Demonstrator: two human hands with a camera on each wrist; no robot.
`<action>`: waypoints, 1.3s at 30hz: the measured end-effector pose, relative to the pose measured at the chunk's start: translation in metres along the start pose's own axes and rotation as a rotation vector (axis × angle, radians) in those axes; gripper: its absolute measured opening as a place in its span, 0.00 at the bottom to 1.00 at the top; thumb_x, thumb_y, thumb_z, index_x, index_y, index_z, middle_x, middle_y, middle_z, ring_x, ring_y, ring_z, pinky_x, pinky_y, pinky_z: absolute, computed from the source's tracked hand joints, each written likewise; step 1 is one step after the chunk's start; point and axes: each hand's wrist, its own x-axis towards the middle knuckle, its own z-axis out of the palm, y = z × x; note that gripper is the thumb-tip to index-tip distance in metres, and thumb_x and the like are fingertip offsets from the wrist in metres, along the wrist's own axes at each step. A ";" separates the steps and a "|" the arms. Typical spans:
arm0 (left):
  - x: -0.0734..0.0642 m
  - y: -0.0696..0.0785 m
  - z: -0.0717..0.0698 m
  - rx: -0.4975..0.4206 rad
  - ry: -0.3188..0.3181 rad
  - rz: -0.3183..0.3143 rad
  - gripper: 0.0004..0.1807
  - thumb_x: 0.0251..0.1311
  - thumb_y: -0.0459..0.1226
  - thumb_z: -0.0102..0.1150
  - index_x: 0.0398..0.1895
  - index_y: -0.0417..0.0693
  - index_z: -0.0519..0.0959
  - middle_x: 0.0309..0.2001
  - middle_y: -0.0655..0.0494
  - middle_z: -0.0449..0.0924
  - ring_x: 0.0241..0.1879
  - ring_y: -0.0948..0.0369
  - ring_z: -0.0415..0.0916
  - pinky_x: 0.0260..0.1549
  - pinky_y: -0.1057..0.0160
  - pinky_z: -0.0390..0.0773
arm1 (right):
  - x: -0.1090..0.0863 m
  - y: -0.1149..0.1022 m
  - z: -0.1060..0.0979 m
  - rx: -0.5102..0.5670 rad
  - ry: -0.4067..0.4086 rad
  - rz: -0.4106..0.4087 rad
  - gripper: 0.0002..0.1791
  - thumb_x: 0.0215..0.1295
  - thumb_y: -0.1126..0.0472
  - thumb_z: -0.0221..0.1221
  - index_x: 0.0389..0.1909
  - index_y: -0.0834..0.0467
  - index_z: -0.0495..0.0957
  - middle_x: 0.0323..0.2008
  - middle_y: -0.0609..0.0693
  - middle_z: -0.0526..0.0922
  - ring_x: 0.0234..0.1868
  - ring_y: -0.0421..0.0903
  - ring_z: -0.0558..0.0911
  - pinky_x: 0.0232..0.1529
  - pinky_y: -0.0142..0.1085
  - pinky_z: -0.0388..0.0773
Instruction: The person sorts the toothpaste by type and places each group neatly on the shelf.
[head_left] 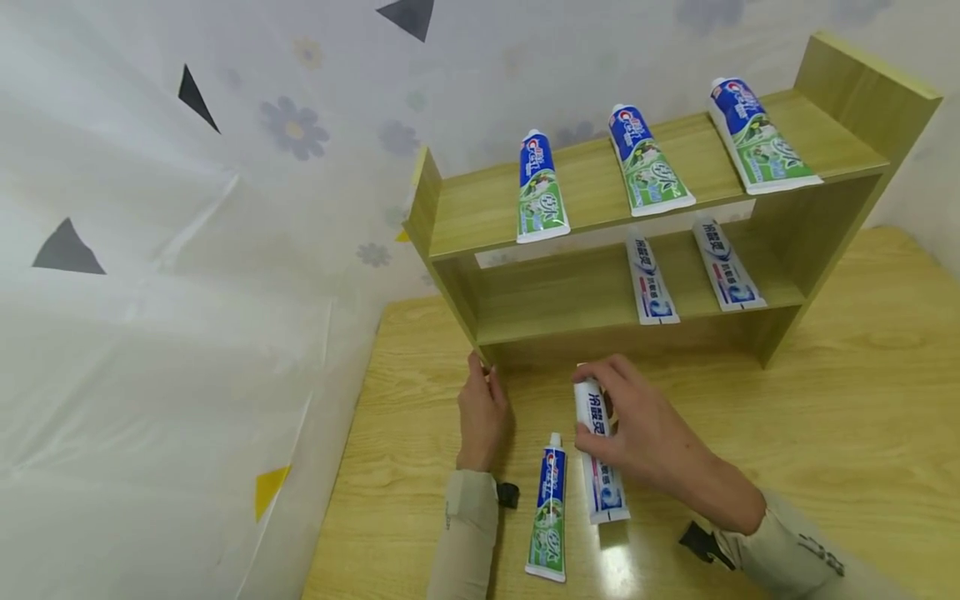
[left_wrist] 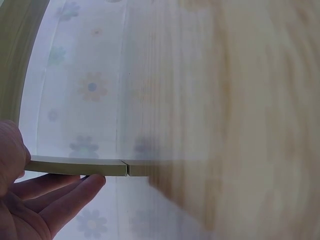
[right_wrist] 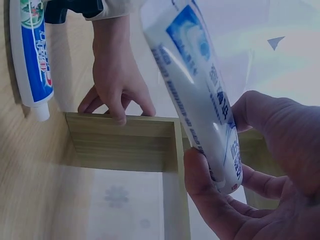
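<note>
In the head view my right hand (head_left: 654, 429) grips a white toothpaste tube (head_left: 603, 487) with blue print, cap end toward the shelf. The right wrist view shows thumb and fingers on opposite sides of this white tube (right_wrist: 192, 85). My left hand (head_left: 482, 417) pinches the lower left side panel of the wooden shelf (head_left: 555, 304). In the left wrist view, thumb and fingers lie either side of the panel edge (left_wrist: 80, 167). Between my forearms, a blue-and-green toothpaste tube (head_left: 550, 508) lies on the table, cap toward the shelf.
Three blue-and-green tubes, including a middle one (head_left: 648, 162), lie on the top shelf board. On the lower board are two white tubes, the left one (head_left: 651, 279) near its middle. A plastic-covered wall (head_left: 187, 350) borders the wooden table (head_left: 382, 433) at left.
</note>
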 end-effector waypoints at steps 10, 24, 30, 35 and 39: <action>0.000 -0.001 0.003 0.035 0.014 0.009 0.15 0.87 0.35 0.46 0.68 0.40 0.69 0.37 0.40 0.87 0.26 0.57 0.78 0.25 0.65 0.77 | 0.020 -0.014 -0.017 -0.099 0.055 -0.113 0.29 0.64 0.63 0.71 0.65 0.58 0.76 0.58 0.58 0.76 0.43 0.47 0.80 0.32 0.28 0.81; -0.002 0.000 0.001 0.042 0.037 0.051 0.16 0.87 0.35 0.46 0.70 0.37 0.69 0.40 0.39 0.88 0.30 0.52 0.85 0.26 0.60 0.82 | 0.048 -0.020 -0.029 -0.148 0.094 -0.152 0.31 0.63 0.62 0.70 0.67 0.61 0.76 0.56 0.59 0.77 0.41 0.49 0.78 0.32 0.32 0.81; -0.001 -0.002 0.002 0.047 0.042 0.077 0.17 0.87 0.34 0.46 0.70 0.36 0.68 0.38 0.38 0.87 0.30 0.50 0.87 0.26 0.58 0.84 | 0.058 -0.024 -0.032 -0.165 0.089 -0.129 0.31 0.64 0.62 0.69 0.68 0.61 0.76 0.57 0.59 0.76 0.43 0.50 0.79 0.34 0.35 0.82; -0.001 -0.002 0.002 0.039 0.030 0.063 0.16 0.87 0.33 0.46 0.69 0.34 0.69 0.35 0.39 0.86 0.27 0.52 0.84 0.24 0.61 0.81 | 0.070 -0.029 -0.036 -0.217 0.094 -0.141 0.31 0.65 0.60 0.68 0.69 0.61 0.76 0.60 0.61 0.77 0.45 0.52 0.81 0.38 0.40 0.83; -0.001 -0.001 0.002 0.042 0.034 0.055 0.15 0.87 0.33 0.46 0.68 0.35 0.69 0.33 0.41 0.84 0.25 0.56 0.80 0.22 0.64 0.77 | 0.081 -0.033 -0.039 -0.254 0.080 -0.142 0.32 0.65 0.59 0.69 0.70 0.62 0.76 0.63 0.62 0.77 0.48 0.54 0.80 0.44 0.45 0.83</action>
